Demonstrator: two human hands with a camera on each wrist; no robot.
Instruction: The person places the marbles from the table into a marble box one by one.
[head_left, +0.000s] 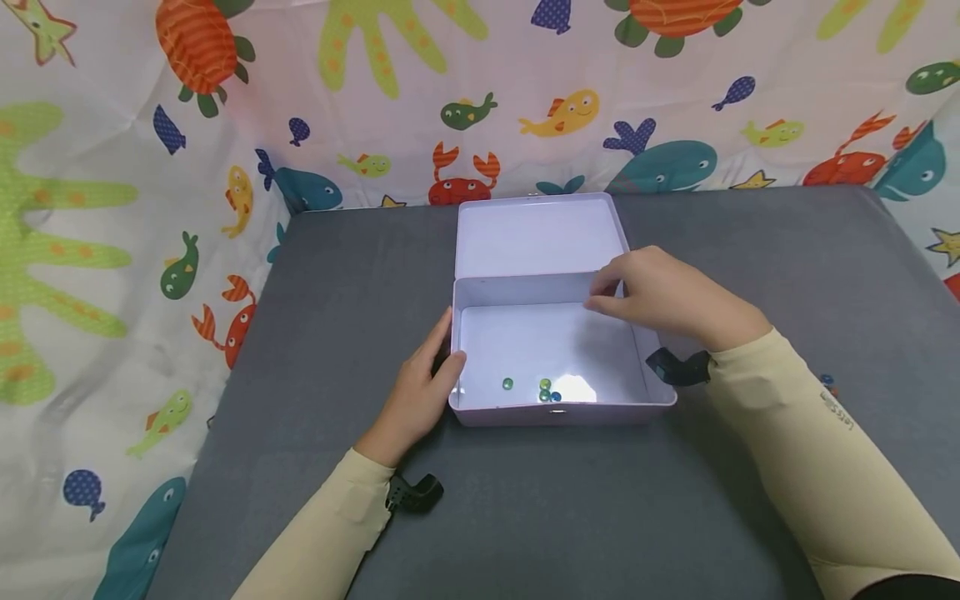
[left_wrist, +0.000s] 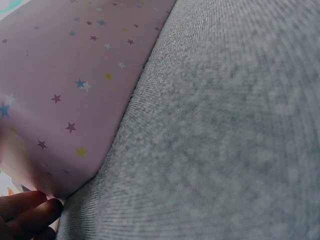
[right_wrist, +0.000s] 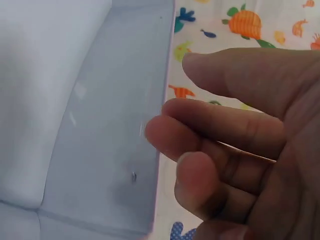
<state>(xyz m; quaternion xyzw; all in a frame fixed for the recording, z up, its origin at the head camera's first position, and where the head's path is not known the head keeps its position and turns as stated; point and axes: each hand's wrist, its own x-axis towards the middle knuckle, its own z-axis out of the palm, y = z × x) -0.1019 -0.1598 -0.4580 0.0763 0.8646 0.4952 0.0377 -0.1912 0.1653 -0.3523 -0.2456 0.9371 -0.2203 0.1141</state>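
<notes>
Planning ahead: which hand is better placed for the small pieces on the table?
Probably the right hand: it looks empty and nearer the small pieces; the left hand touches the box.

There is one box (head_left: pixel 600 415) with one lid (head_left: pixel 536 242), on one counter (head_left: pixel 360 292). Inside the box I count four beads (head_left: pixel 507 383): three greenish and one blue. I see two hands, one left hand (head_left: pixel 422 390) and one right hand (head_left: pixel 663 296), and two sleeves (head_left: pixel 813 450). Beside the right sleeve, some small pieces (head_left: pixel 827 380) are partly hidden; their number is unclear.
</notes>
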